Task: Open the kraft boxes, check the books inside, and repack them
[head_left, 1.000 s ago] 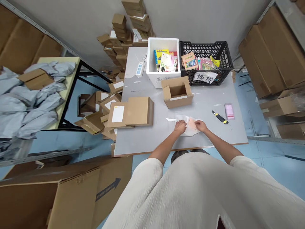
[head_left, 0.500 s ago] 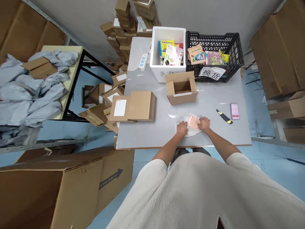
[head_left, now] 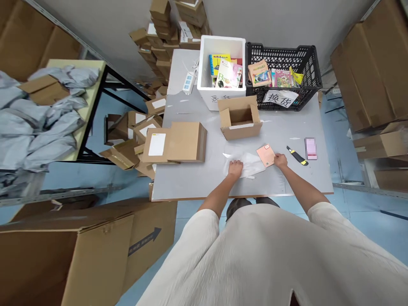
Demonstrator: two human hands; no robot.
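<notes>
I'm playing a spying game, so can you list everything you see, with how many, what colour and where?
Table: 1, grey, middle
Square card: 1, pink, in right hand
Wrapper: 1, whitish, under left hand
Open box: 1, brown, mid-table
Closed boxes: 2, brown, table's left
Knife: 1, black-yellow, table's right
Phone: 1, pink screen, beside knife
Bin: 1, white, table's back
Crate: 1, black, beside bin
Books: several, colourful, inside both
Parcels: many, grey, far left
Other boxes: many, brown, all around
Hands: 2, bare, left and right

Pink card with print too small to read, phone screen blurred
</notes>
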